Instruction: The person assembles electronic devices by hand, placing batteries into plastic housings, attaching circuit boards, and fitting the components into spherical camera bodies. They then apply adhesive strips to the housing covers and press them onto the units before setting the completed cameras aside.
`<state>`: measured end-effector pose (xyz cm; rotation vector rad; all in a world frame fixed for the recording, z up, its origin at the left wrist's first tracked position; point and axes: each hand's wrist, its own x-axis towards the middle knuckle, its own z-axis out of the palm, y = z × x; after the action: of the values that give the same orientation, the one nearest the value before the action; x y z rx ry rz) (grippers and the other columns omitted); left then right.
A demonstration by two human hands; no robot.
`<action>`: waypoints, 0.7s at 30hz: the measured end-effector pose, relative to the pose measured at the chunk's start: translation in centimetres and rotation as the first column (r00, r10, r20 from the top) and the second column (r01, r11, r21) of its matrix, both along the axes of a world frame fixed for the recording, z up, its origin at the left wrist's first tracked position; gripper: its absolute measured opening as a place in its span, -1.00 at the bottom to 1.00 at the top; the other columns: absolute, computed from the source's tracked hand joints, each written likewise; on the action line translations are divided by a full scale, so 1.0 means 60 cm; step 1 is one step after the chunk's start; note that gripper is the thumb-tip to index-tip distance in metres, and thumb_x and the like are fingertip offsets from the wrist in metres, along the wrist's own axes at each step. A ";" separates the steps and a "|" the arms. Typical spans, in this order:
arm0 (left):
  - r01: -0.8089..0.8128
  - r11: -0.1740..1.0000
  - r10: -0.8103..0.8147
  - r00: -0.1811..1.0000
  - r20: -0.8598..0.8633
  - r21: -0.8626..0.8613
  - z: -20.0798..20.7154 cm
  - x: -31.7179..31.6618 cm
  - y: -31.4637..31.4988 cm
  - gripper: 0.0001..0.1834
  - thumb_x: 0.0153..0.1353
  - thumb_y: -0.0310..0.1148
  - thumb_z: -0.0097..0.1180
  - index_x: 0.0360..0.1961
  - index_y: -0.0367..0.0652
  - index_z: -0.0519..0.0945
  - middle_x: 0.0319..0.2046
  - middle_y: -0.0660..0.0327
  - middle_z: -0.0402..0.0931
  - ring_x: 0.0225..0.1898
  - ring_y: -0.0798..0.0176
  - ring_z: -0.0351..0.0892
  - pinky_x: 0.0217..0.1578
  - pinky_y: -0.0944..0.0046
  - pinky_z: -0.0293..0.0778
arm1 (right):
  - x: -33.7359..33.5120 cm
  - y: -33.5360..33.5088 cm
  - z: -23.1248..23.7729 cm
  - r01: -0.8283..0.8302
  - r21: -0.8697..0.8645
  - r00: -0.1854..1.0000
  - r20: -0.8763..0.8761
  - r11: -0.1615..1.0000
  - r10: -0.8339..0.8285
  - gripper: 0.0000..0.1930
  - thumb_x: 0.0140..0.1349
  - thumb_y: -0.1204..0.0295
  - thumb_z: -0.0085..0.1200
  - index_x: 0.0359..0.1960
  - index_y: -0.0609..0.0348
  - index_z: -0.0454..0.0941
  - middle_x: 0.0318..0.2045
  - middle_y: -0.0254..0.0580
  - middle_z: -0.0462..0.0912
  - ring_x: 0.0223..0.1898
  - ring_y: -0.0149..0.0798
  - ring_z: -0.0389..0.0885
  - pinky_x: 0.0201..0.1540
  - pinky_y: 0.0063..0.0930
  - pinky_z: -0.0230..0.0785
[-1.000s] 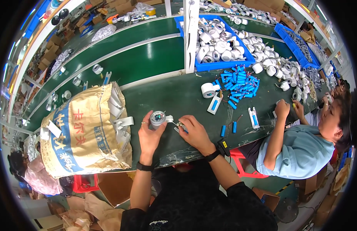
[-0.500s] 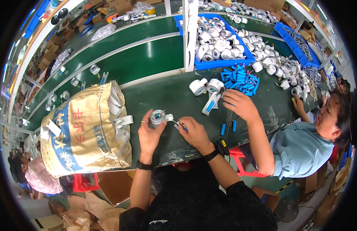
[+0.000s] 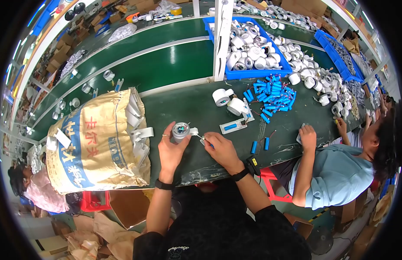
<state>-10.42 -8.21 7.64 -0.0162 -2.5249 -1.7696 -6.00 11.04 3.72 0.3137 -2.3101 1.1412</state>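
My left hand is closed round a white round lamp-like housing, whose clear top shows a small circuit lit green and blue. Its short white neck points right, toward my right hand. The right fingers are pinched at the end of a thin pale strand by the neck; a bit of blue shows under them, but what they grip is mostly hidden. Beyond my right hand, a white handle shell with a blue battery cell inside lies on the dark green table. Two similar white housings lie farther back.
A large tan sack of white plastic parts stands at left. Blue cells are piled right of centre, with two loose cells nearer. A blue bin holds white housings behind a white post. A co-worker's hand is at right.
The co-worker's hand has drawn back to the right, away from the white housings. A handle shell with a blue cell now lies flat there. My hands hold nearly the same pose.
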 end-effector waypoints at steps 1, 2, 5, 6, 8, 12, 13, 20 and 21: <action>0.000 1.000 0.000 1.000 -0.002 -0.005 0.000 0.000 0.000 -0.24 0.17 -0.36 0.52 0.36 -0.32 0.49 0.03 0.07 0.72 0.05 0.29 0.70 -0.01 0.29 0.62 | 0.000 0.000 0.000 -0.003 0.001 1.000 -0.001 1.000 0.003 -0.81 0.22 0.55 0.30 -0.16 0.17 0.59 -0.12 -0.14 0.73 -0.24 0.04 0.75 -0.23 -0.23 0.66; 0.000 1.000 0.000 1.000 -0.002 -0.004 0.001 0.001 0.000 -0.24 0.17 -0.36 0.52 0.36 -0.32 0.49 0.03 0.07 0.72 0.05 0.29 0.70 -0.01 0.29 0.62 | 0.001 0.000 0.000 -0.003 0.001 1.000 -0.001 1.000 0.003 -0.81 0.22 0.55 0.30 -0.16 0.17 0.59 -0.12 -0.14 0.73 -0.24 0.04 0.75 -0.23 -0.23 0.66; -0.004 1.000 0.004 1.000 0.002 -0.012 0.007 0.003 0.001 -0.25 0.17 -0.35 0.52 0.36 -0.32 0.50 0.03 0.07 0.72 0.04 0.30 0.70 0.00 0.29 0.62 | 0.001 -0.001 -0.002 0.003 -0.021 0.999 0.040 1.000 -0.003 -0.80 0.22 0.55 0.30 -0.14 0.17 0.59 -0.12 -0.14 0.73 -0.24 0.04 0.75 -0.24 -0.23 0.66; -0.001 1.000 0.001 1.000 0.003 -0.012 0.007 0.003 0.001 -0.25 0.17 -0.34 0.52 0.36 -0.32 0.50 0.03 0.07 0.72 0.04 0.30 0.70 0.00 0.29 0.61 | 0.000 0.000 -0.004 -0.006 0.002 1.000 0.018 1.000 0.006 -0.79 0.22 0.54 0.31 -0.14 0.16 0.58 -0.12 -0.14 0.73 -0.24 0.04 0.75 -0.24 -0.22 0.65; 0.001 1.000 -0.001 1.000 0.004 -0.012 0.006 0.003 0.001 -0.25 0.17 -0.34 0.52 0.36 -0.32 0.50 0.03 0.07 0.72 0.03 0.30 0.70 0.01 0.29 0.61 | 0.001 0.001 -0.006 -0.015 0.025 1.000 -0.004 1.000 0.015 -0.79 0.22 0.54 0.31 -0.13 0.16 0.58 -0.12 -0.15 0.73 -0.25 0.04 0.75 -0.25 -0.22 0.65; -0.002 1.000 0.002 1.000 0.005 0.000 0.005 0.004 0.000 -0.25 0.17 -0.35 0.51 0.36 -0.32 0.50 0.03 0.07 0.72 0.03 0.29 0.70 0.01 0.30 0.60 | 0.002 0.000 -0.003 -0.009 -0.009 1.000 0.029 1.000 0.009 -0.78 0.23 0.54 0.31 -0.12 0.16 0.57 -0.12 -0.15 0.73 -0.24 0.03 0.75 -0.24 -0.22 0.65; -0.004 1.000 0.004 1.000 0.007 0.003 0.005 0.004 0.001 -0.25 0.16 -0.35 0.51 0.36 -0.32 0.50 0.03 0.07 0.72 0.03 0.29 0.70 0.01 0.30 0.60 | 0.002 0.000 -0.001 -0.011 0.004 0.999 0.031 1.000 0.010 -0.78 0.23 0.54 0.31 -0.12 0.16 0.57 -0.12 -0.15 0.73 -0.24 0.03 0.75 -0.24 -0.22 0.65; -0.010 1.000 0.010 1.000 0.006 -0.006 0.002 0.004 0.000 -0.25 0.16 -0.34 0.52 0.36 -0.31 0.50 0.03 0.07 0.72 0.04 0.28 0.71 0.00 0.29 0.61 | 0.001 0.000 -0.006 -0.023 0.001 1.000 0.002 1.000 0.023 -0.78 0.23 0.54 0.31 -0.12 0.17 0.57 -0.11 -0.13 0.73 -0.25 0.03 0.75 -0.25 -0.21 0.65; -0.010 1.000 0.010 1.000 -0.014 -0.006 0.000 0.004 0.000 -0.25 0.16 -0.34 0.52 0.35 -0.32 0.50 0.02 0.02 0.72 0.03 0.25 0.72 -0.02 0.26 0.64 | 0.001 0.000 -0.007 -0.020 -0.010 1.000 0.005 1.000 0.021 -0.77 0.22 0.55 0.31 -0.11 0.17 0.57 -0.11 -0.13 0.73 -0.24 0.04 0.75 -0.24 -0.22 0.65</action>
<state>-10.19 -8.21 7.66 -0.0165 -2.5161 -1.7516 -5.93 11.03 3.31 0.3317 -2.3099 1.1645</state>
